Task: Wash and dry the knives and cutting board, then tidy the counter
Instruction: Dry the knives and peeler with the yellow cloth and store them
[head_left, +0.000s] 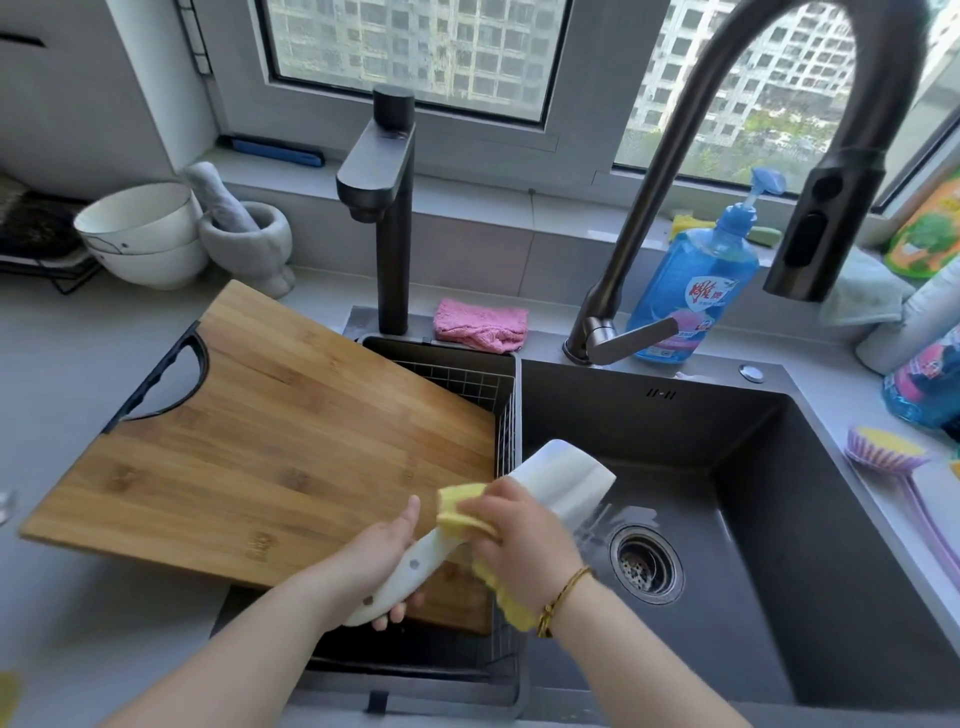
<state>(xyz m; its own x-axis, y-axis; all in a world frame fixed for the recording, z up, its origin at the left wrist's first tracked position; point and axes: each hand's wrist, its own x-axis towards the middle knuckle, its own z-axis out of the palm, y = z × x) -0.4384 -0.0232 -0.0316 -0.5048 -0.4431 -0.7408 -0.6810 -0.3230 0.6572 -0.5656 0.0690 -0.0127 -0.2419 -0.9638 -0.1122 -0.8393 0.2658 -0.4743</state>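
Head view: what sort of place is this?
Likely a home kitchen: a dark sink with a tall faucet under a window, a blue dish soap bottle, and a wooden cutting board beside a white knife being wiped with a yellow cloth.

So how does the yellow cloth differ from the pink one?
The yellow cloth is gripped in the right hand, pressed on the knife blade; the pink cloth lies untouched on the ledge behind the sink. The yellow one is bunched and hanging; the pink one lies loosely folded. Both look soft.
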